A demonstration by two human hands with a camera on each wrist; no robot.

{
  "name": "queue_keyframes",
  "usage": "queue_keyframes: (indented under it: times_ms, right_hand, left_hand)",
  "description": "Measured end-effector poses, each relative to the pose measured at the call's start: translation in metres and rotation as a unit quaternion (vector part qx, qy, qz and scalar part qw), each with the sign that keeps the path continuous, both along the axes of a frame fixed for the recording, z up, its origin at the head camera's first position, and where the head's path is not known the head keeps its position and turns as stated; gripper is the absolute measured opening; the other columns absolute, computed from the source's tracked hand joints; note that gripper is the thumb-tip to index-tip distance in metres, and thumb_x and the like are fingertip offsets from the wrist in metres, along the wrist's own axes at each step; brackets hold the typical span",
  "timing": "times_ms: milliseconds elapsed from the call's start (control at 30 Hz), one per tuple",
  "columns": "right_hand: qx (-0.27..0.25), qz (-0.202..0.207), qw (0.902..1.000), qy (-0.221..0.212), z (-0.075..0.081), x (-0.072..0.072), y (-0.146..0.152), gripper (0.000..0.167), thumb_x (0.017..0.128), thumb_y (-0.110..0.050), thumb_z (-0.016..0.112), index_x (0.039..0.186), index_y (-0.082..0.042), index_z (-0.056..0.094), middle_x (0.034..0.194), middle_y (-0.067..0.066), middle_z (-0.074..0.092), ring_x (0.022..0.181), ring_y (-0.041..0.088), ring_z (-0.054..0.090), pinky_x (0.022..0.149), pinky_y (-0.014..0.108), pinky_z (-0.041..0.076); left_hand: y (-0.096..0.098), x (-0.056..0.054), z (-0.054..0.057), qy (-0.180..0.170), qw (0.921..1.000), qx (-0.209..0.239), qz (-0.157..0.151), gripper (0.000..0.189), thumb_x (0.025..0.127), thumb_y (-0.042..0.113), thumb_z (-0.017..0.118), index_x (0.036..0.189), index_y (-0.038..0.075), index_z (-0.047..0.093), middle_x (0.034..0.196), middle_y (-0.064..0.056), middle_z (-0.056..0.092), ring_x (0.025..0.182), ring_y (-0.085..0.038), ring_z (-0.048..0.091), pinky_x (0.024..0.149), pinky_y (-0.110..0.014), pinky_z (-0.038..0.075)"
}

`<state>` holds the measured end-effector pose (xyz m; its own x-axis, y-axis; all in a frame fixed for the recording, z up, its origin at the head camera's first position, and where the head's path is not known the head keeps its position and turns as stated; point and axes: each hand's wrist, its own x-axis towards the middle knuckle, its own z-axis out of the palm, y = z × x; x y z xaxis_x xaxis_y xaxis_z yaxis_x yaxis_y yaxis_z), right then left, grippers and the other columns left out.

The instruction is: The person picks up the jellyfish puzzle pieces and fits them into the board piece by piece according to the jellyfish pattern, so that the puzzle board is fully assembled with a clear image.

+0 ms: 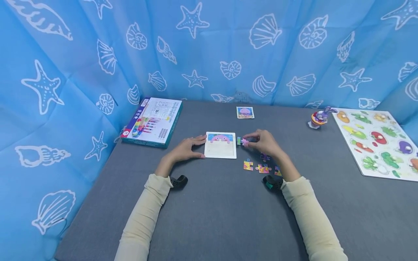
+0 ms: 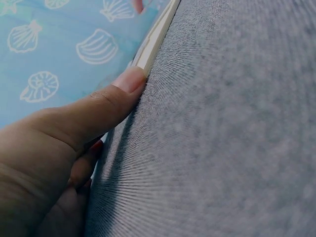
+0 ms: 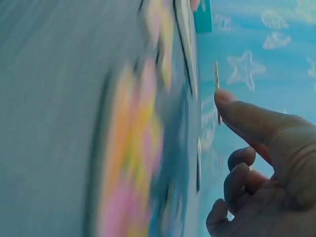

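Note:
My left hand [image 1: 187, 148] rests at the left side of a square puzzle tray [image 1: 220, 157], thumb by its lower corner and fingers by its upper one. In the left wrist view the thumb [image 2: 111, 101] touches the tray's pale edge [image 2: 155, 42]. Pieces forming a pink face on blue fill the tray's upper part; its lower part shows pale board. Just right of the tray, my right hand [image 1: 266, 143] pinches a small pink-and-green puzzle piece [image 1: 243, 142]. The piece [image 3: 217, 94] appears edge-on and raised in the right wrist view, between thumb and fingers.
Several loose puzzle pieces [image 1: 263, 169] lie below my right hand. A picture card [image 1: 245, 112] lies behind the tray. At the back left is a game box [image 1: 153, 122]; to the right stand a small purple-eared figure [image 1: 320, 117] and a vegetable peg board [image 1: 378, 141]. A blue curtain [image 1: 209, 50] hangs behind.

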<state>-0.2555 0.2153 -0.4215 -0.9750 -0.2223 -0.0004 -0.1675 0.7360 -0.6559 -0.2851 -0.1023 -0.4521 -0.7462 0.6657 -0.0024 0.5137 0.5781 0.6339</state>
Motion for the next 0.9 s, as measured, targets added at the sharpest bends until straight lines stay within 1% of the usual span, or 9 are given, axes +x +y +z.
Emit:
queue_keyframes:
  times_ms: [133,267,400,533,733,800,900]
  right_hand:
    - [-0.008,0.026,0.9994,0.022,0.002,-0.007,-0.029,0.026,0.08,-0.013,0.07,0.105,-0.004,0.07,0.068,0.004,0.039,0.062,0.018,0.034,0.055,0.027,0.028]
    - [-0.017,0.054,0.9982,0.018,0.001,-0.011,-0.059,0.026,0.078,-0.014,0.072,0.103,-0.004,0.071,0.068,0.004,0.043,0.062,0.016,0.036,0.053,0.026,0.03]
    - [-0.021,0.065,0.9976,0.012,-0.004,-0.015,-0.08,0.026,0.077,-0.014,0.073,0.102,-0.005,0.072,0.068,0.004,0.047,0.063,0.015,0.036,0.055,0.025,0.029]
    - [-0.021,0.067,0.9974,0.014,-0.008,-0.019,-0.09,0.026,0.077,-0.013,0.073,0.101,-0.005,0.072,0.069,0.005,0.048,0.063,0.015,0.036,0.057,0.025,0.029]
    - [-0.016,0.072,0.9971,0.02,-0.009,-0.021,-0.093,0.028,0.077,-0.014,0.073,0.104,-0.005,0.071,0.069,0.006,0.047,0.062,0.015,0.035,0.056,0.025,0.028]
    - [-0.016,0.084,0.996,0.028,-0.009,-0.022,-0.095,0.028,0.078,-0.014,0.073,0.105,-0.006,0.071,0.07,0.007,0.049,0.062,0.016,0.034,0.055,0.026,0.028]
    - [-0.012,0.105,0.9939,0.033,-0.009,-0.024,-0.099,0.026,0.079,-0.015,0.072,0.104,-0.007,0.071,0.077,0.01,0.055,0.063,0.015,0.036,0.057,0.025,0.028]
  left_hand:
    - [0.0,-0.001,-0.002,0.01,0.9999,-0.003,0.003,0.071,0.077,0.036,0.073,0.137,0.011,0.043,0.148,-0.001,0.033,0.139,-0.022,0.027,0.113,-0.049,0.02]
    - [0.002,-0.002,-0.004,0.014,0.9999,0.002,-0.001,0.071,0.076,0.036,0.073,0.136,0.01,0.044,0.148,-0.001,0.034,0.138,-0.022,0.028,0.113,-0.047,0.022]
    - [0.003,-0.003,-0.004,0.013,0.9999,0.009,-0.006,0.069,0.077,0.035,0.072,0.135,0.01,0.045,0.147,-0.001,0.034,0.138,-0.022,0.029,0.113,-0.046,0.022]
    - [0.003,-0.004,-0.003,0.013,0.9998,0.013,-0.009,0.067,0.078,0.034,0.072,0.135,0.01,0.045,0.147,-0.001,0.035,0.138,-0.022,0.029,0.113,-0.046,0.022]
    - [0.001,-0.005,-0.001,0.01,0.9998,0.017,-0.011,0.067,0.078,0.033,0.072,0.135,0.009,0.046,0.147,-0.002,0.035,0.138,-0.022,0.029,0.114,-0.044,0.022]
    - [-0.001,-0.005,-0.001,0.01,0.9998,0.018,-0.008,0.066,0.078,0.032,0.072,0.134,0.009,0.046,0.146,-0.002,0.036,0.138,-0.022,0.029,0.114,-0.044,0.022]
    - [-0.002,-0.005,-0.003,0.013,0.9998,0.015,-0.006,0.066,0.078,0.033,0.072,0.134,0.01,0.047,0.146,-0.001,0.037,0.137,-0.021,0.03,0.113,-0.043,0.023]
